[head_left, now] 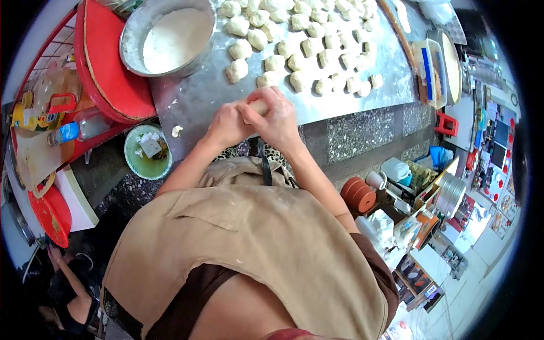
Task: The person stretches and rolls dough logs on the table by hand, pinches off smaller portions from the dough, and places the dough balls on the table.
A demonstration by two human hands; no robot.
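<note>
Near the front edge of the metal table (195, 107), my two hands are cupped together around a pale dough ball (259, 106). My left hand (229, 123) wraps it from the left. My right hand (276, 116) closes over it from the right, thumb across the front. Part of the ball shows between the fingers; the rest is hidden. Just beyond my hands, several floury dough pieces (237, 71) lie in loose rows, apart from my fingers. A small dough scrap (177, 131) sits on the table to the left of my hands.
A metal basin (126, 51) of white flour (175, 42) stands at the back left, beside a red round lid or board (102, 73). A wooden rolling pin (396, 34) lies along the right. A green basin (130, 164) is low left. Another person's arm (76, 277) shows bottom left.
</note>
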